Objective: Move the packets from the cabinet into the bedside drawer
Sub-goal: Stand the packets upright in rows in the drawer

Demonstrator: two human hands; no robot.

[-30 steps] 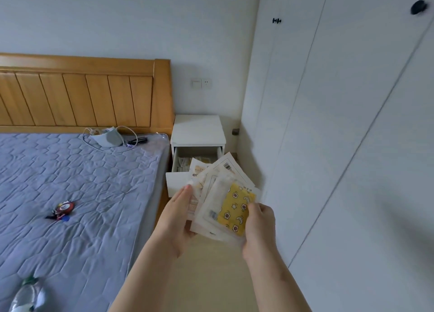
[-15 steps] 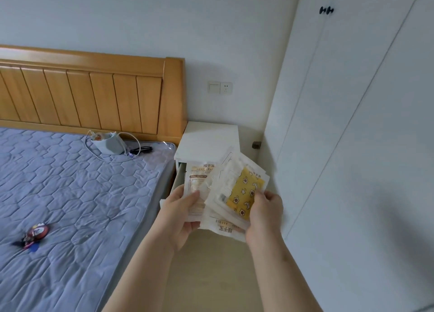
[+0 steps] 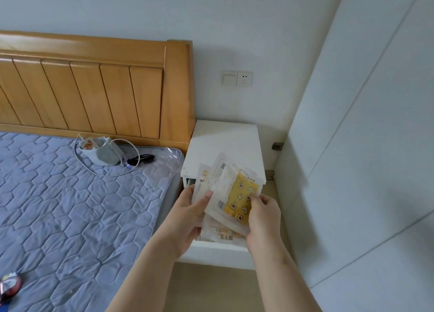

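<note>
packets [image 3: 231, 198] fanned above open drawer [image 3: 218, 249], left hand [image 3: 187, 220] and right hand [image 3: 264, 214] gripping them

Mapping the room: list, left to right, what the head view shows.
Red toy → grey fabric pouch → black cable → left hand → stack of flat packets, yellow star-patterned one on top → right hand → white cabinet doors.

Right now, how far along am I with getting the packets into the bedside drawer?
Done: the drawer stands open. In hand: left hand and right hand grip the packets right over it. Left: lower them in and let go. Whether more wait in the cabinet is hidden.
</note>
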